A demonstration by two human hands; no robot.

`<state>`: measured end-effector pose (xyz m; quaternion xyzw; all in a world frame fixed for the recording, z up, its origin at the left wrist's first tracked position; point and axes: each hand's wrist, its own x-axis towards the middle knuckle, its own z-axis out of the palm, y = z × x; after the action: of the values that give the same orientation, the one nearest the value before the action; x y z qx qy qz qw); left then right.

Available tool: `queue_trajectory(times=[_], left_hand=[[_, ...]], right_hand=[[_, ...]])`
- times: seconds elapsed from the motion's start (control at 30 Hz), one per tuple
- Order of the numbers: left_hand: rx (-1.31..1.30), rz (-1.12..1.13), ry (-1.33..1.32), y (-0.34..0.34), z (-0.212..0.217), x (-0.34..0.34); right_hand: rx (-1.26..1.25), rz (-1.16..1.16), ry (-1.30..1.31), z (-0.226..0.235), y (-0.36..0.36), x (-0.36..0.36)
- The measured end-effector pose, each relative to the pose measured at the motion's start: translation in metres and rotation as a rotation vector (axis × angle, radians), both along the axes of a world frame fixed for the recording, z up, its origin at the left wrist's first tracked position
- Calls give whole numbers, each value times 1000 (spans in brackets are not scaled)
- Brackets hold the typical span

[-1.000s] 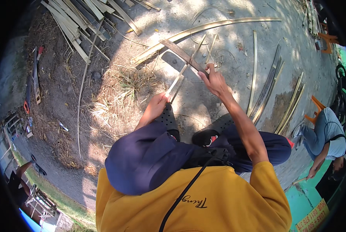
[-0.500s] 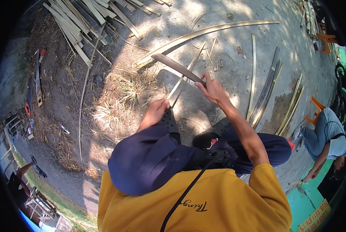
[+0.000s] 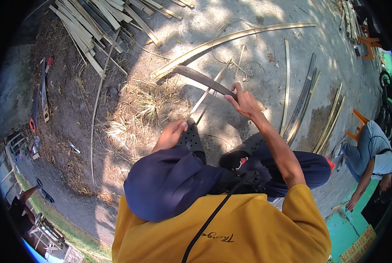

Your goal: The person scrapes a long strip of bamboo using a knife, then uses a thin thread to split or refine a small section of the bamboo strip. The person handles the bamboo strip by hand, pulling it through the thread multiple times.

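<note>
Cream-coloured thin wooden strip [image 3: 200,101], gripped by the left hand [image 3: 172,133], apparently for steadiness, crosses under a dark curved metal blade [image 3: 201,79] the right hand [image 3: 245,104] grips.

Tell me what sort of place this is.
Probably an outdoor yard for hand-working wood or bamboo: a pile of pale slats lies on sun-dappled ground near dry grass, and the right hand holds a long knife over a narrow strip.

Dark cursive lettering [image 3: 214,237] runs in one short line across the yellow shirt [image 3: 253,219] on the person squatting here. Over to that person's right, low down, I can make out a yellow sign [image 3: 358,245] with red capitals and a row of digits, set at a slant.
</note>
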<state>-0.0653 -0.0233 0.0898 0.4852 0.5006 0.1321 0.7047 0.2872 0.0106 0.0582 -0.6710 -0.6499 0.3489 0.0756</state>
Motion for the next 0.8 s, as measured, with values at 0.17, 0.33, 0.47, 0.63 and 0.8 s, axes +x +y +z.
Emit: queue_trajectory(times=[0.17, 0.33, 0.47, 0.63, 0.8], left_hand=[[-76, -56, 72, -9, 7, -25], [-29, -37, 124, -6, 7, -16], [-4, -44, 114, -11, 20, -31], [-273, 122, -24, -40, 36, -64], [-177, 305, 168, -59, 25, -66]], right_hand=[[2, -103, -134, -7, 19, 42], [11, -7, 6, 5, 4, -10], [7, -40, -30, 0, 11, 12], [71, -329, -165, -15, 24, 73], [20, -407, 5, 5, 32, 65]])
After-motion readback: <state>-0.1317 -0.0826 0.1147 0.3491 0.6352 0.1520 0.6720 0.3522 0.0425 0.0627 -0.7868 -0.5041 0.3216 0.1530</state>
